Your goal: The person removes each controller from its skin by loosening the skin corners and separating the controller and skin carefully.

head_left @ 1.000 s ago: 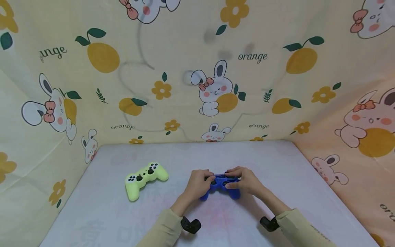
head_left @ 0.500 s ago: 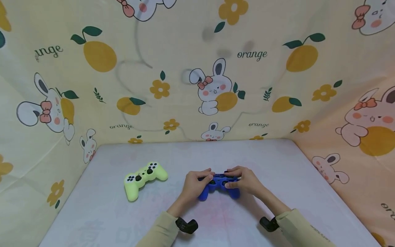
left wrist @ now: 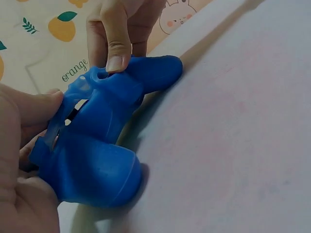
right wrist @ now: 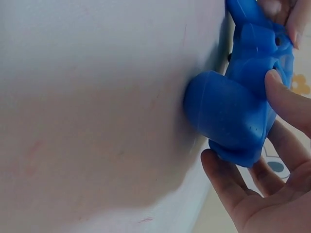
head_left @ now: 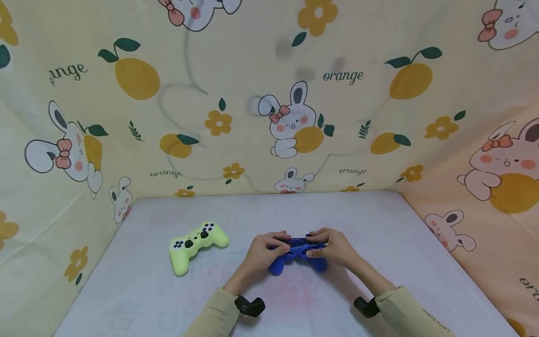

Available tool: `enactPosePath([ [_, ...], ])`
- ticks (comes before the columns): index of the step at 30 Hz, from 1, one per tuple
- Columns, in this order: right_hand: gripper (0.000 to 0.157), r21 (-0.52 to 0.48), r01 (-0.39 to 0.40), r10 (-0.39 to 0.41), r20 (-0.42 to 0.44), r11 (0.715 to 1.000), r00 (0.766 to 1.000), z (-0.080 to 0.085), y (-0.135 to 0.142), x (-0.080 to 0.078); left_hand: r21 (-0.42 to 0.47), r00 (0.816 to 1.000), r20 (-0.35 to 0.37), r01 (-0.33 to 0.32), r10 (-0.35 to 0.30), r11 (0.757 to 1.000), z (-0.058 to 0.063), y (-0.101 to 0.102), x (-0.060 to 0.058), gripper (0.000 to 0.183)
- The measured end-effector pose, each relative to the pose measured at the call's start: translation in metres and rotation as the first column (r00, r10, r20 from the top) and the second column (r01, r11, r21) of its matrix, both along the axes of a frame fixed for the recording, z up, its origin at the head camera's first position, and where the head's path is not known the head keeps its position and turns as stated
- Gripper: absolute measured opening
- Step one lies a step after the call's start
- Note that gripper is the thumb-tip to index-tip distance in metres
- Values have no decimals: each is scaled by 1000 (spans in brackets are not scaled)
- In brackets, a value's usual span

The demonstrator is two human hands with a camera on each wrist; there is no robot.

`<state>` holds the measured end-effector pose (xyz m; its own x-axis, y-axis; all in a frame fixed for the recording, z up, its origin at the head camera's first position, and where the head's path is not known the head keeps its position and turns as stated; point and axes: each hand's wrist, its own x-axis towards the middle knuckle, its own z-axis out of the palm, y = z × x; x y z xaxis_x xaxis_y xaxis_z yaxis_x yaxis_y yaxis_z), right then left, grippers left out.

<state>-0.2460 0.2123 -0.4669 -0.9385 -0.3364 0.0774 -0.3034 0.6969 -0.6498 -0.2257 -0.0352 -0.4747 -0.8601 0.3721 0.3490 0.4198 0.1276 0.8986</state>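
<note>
The blue controller is on the counter, right of the green controller. The fingers of the left hand grasp the end nearer the green controller; those of the right hand grasp the farther end.

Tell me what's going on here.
One person's left hand and right hand grip opposite ends of a blue game controller. Its rubbery-looking blue cover gapes near the left thumb, seemingly not fully seated. A lime-green game controller lies on the white table, untouched.
</note>
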Motion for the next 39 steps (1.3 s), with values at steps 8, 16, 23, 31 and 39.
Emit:
enactPosePath([
  [8,45,-14,3,-3,-6,1000,1000,-2,1,0,-38,994,-86,-69,65,997,-32,1,-13,11],
  [16,44,-4,14,-14,11,1000,1000,0,-1,1,-54,989,-121,-96,89,994,-35,0,-14,13],
  [23,45,-14,-3,3,8,1000,1000,0,-1,3,-95,977,-154,-164,148,982,-34,2,-6,11],
  [31,45,-1,-26,26,-12,1000,1000,-1,-1,2,-196,935,-316,-232,163,953,-36,1,-3,11],
  [39,45,30,-52,53,-23,998,998,2,0,1,-300,903,-421,-232,90,925,-30,-5,0,17],
])
